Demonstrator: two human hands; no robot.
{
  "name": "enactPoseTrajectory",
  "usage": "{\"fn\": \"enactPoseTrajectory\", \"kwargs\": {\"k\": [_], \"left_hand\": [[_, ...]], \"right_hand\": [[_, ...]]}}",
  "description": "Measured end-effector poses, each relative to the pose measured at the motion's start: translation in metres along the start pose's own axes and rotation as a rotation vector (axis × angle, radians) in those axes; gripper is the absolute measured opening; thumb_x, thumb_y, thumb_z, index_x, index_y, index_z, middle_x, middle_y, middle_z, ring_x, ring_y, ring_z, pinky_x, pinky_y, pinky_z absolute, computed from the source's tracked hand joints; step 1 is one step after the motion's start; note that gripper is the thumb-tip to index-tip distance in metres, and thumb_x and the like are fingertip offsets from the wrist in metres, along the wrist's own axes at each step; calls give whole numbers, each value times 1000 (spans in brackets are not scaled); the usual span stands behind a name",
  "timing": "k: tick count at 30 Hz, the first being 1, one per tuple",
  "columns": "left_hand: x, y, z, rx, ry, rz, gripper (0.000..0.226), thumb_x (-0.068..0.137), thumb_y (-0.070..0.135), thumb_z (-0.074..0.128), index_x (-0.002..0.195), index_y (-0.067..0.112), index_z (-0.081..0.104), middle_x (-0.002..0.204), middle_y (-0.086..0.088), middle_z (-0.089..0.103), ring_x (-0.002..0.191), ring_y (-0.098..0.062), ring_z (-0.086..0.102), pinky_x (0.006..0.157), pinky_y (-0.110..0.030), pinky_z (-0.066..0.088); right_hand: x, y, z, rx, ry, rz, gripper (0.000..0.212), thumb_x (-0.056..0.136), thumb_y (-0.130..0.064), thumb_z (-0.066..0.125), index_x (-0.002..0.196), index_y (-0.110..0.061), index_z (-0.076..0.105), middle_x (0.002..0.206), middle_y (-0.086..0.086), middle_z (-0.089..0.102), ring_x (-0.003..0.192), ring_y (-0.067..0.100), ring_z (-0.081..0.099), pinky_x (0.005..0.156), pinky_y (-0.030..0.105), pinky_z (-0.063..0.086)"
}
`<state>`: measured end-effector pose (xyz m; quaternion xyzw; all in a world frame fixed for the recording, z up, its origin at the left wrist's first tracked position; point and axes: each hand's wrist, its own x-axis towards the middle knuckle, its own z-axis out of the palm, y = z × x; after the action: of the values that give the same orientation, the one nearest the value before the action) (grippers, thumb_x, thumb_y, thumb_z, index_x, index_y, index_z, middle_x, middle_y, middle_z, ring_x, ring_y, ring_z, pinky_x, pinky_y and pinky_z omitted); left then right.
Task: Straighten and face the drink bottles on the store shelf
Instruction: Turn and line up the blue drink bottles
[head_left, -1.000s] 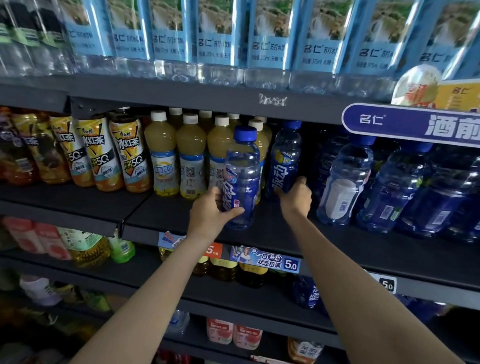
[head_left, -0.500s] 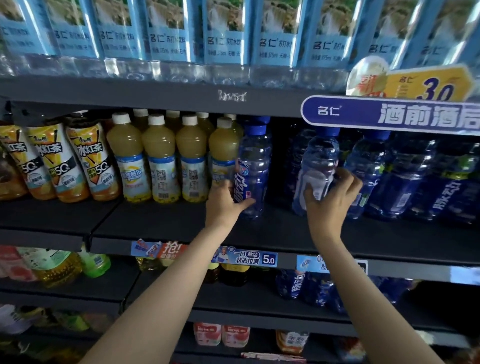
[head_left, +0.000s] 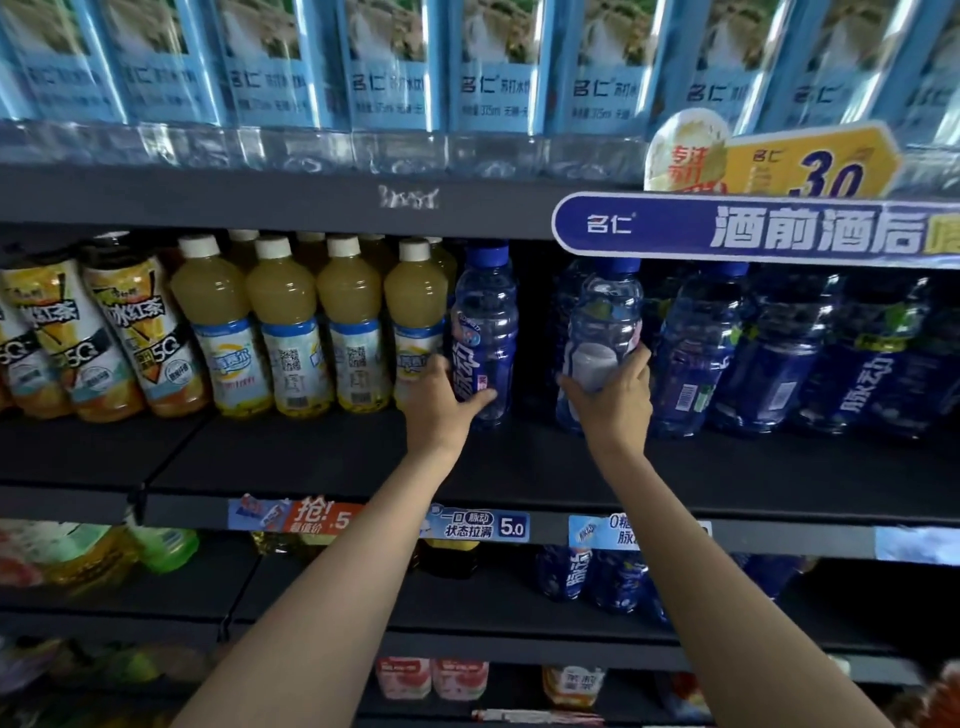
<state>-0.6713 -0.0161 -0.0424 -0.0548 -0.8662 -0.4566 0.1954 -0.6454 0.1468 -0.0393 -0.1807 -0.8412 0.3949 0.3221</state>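
On the middle shelf (head_left: 322, 467), the left hand (head_left: 441, 410) grips a blue-capped bottle (head_left: 485, 338) low on its body, thumb across the front and the other fingers wrapped behind; the bottle stands upright with its label facing forward and holds a clear, blue-tinted drink. Just right of it, across a dark gap, the right hand (head_left: 615, 400) holds a second blue bottle (head_left: 602, 332), fingers curled round its right side and thumb on the left, with a white patch of its label turned toward the front. This bottle stands at the left end of a row of more blue bottles (head_left: 779, 353), at least three in front, tightly packed and reaching to the right edge of view. To the left of the first bottle stand four yellow juice bottles (head_left: 317, 332) with white caps in the front row, shoulder to shoulder, with more caps visible behind them, and two iced tea bottles (head_left: 119, 332) with orange and black labels lean further left. All these bottles sit well back from the shelf's front edge, leaving a wide bare strip of dark shelf in front of them. Price tags (head_left: 475, 527) line that edge. The shelf above carries a row of clear water bottles (head_left: 384, 78) with pale blue labels, and a blue banner (head_left: 753, 228) hangs from its edge on the right.
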Motion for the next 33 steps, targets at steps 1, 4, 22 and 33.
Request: {"fn": "enactPoseTrajectory", "kwargs": {"k": [1,4,22,33], "left_hand": [[1,0,1,6,11,1,47,76,24,76,109,0,52,110,-11,63,100,-24,59,70,-16,34],[-1,1,4,54,7,-4,49,79,27,74,113,1,50,114,-12,61,105,-25,56,74,-19,35],[-81,33,-88,-689,-725,-363,32,85,37,56,108,14,57,114,-9,63,109,-21,61,98,-34,47],[-101,39,-135,-128,-422,101,65,70,28,81,124,23,46,117,11,54,104,-4,53,85,-18,42]], "right_hand": [[-1,-1,-1,-2,-3,-10,75,77,-25,78,131,1,32,128,21,47,115,38,51,81,43,45],[-9,-4,-3,-5,-42,-34,74,77,-27,78,127,2,33,126,20,49,109,37,54,73,38,45],[-66,-57,-72,821,-572,329,35,84,-34,68,99,-5,59,88,8,70,77,20,68,68,31,54],[-105,-75,-94,909,-557,363,48,88,-35,63,114,4,58,104,18,68,98,25,67,71,26,59]]}}
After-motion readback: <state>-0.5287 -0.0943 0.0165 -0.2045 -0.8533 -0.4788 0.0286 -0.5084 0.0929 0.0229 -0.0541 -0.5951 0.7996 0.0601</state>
